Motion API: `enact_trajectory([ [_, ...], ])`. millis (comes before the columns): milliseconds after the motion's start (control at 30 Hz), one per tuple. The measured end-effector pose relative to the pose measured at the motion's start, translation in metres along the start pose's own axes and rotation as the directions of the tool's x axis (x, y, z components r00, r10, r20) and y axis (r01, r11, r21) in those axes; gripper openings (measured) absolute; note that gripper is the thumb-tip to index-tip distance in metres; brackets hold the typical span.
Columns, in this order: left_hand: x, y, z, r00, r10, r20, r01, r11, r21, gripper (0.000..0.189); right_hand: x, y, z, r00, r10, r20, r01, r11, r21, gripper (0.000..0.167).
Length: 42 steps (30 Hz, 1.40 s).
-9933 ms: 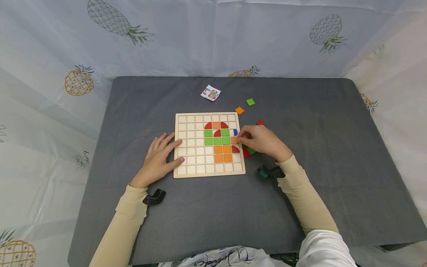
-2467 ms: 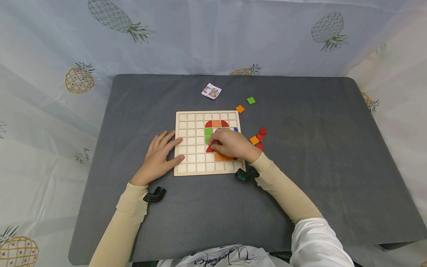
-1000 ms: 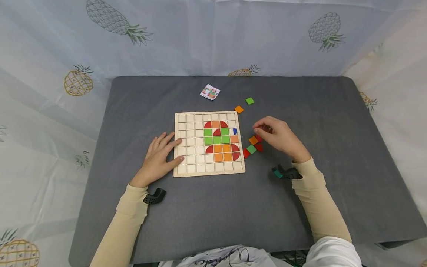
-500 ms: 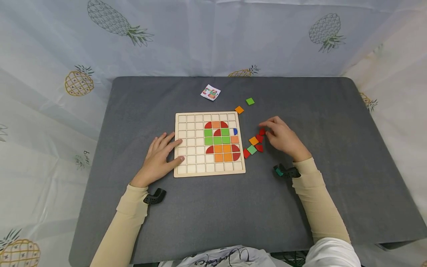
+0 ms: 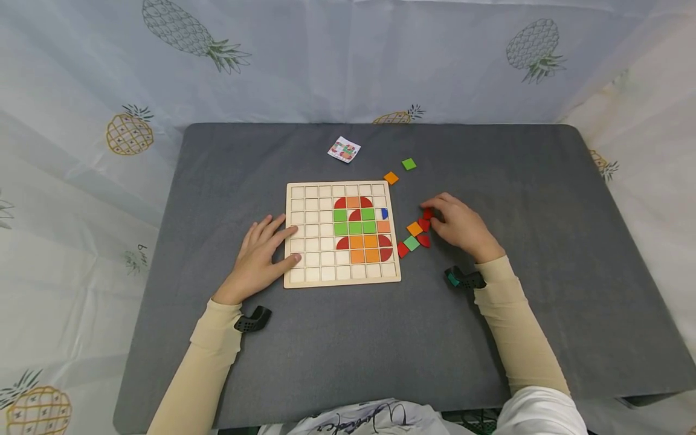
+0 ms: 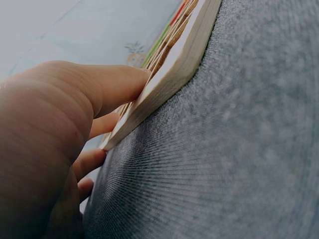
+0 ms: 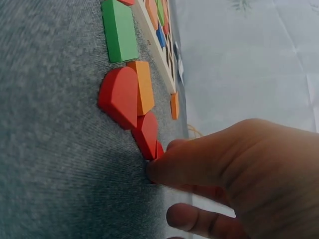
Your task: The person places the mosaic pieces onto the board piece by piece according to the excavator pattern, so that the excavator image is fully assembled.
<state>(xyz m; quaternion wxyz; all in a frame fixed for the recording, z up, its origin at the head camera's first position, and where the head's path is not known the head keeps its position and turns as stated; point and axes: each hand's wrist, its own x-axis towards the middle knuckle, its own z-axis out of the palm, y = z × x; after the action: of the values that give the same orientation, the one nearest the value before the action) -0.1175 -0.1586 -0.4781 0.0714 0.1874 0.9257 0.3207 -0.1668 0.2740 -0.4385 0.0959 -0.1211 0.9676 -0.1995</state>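
Observation:
My left hand (image 5: 258,261) lies with fingers spread at the left edge of a wooden grid board (image 5: 312,260), its thumb and index fingertips on the rim. Green, orange, red and blue pieces fill cells on the board's right half. To the right of the board, my right hand (image 5: 462,226) pinches a red quarter-circle piece (image 5: 428,214) between thumb and index finger. In the right wrist view the thumb (image 7: 182,162) covers most of that red piece (image 7: 159,149). Another red piece (image 7: 146,134) lies right beside it.
Near the board's right side lie an orange square (image 5: 414,229), a green square (image 5: 411,243) and several red pieces. Farther back are another orange square (image 5: 391,177), a green square (image 5: 409,164) and a small pattern card (image 5: 344,149). The grey table (image 5: 337,344) meets a pineapple-print curtain (image 5: 304,66).
Since the oldest frame, red quarter-circles have been added to the board's lower rows. Lately my right hand has left the board for the loose pieces and taken hold of a red one. Left hand stays.

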Motion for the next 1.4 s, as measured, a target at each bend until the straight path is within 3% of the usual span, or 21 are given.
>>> enact_trajectory([
  [233,-0.001,0.0,-0.001,1.0,-0.003,0.003,0.003,1.0,-0.001,0.064,-0.001,-0.005,-0.003,0.999,0.045,-0.022,-0.045,0.999,-0.02,0.037],
  [667,-0.001,-0.001,0.0,1.0,0.003,-0.001,-0.003,1.0,0.013,0.064,0.001,-0.035,-0.008,0.995,-0.1,-0.021,0.101,0.994,0.048,0.037],
  [867,-0.001,0.0,0.0,1.0,-0.008,0.002,0.008,1.0,0.013,0.064,0.004,-0.056,-0.002,0.98,-0.2,0.008,0.199,0.979,0.037,0.036],
  [1067,-0.001,0.002,-0.001,1.0,-0.017,0.004,0.017,1.0,0.011,0.064,0.008,-0.082,0.011,0.945,-0.319,0.073,0.319,0.948,0.021,0.035],
  [1400,0.001,0.003,-0.001,1.0,-0.02,0.001,0.02,1.0,0.008,0.066,0.013,-0.123,0.035,0.84,-0.526,0.13,0.535,0.844,-0.045,0.031],
])
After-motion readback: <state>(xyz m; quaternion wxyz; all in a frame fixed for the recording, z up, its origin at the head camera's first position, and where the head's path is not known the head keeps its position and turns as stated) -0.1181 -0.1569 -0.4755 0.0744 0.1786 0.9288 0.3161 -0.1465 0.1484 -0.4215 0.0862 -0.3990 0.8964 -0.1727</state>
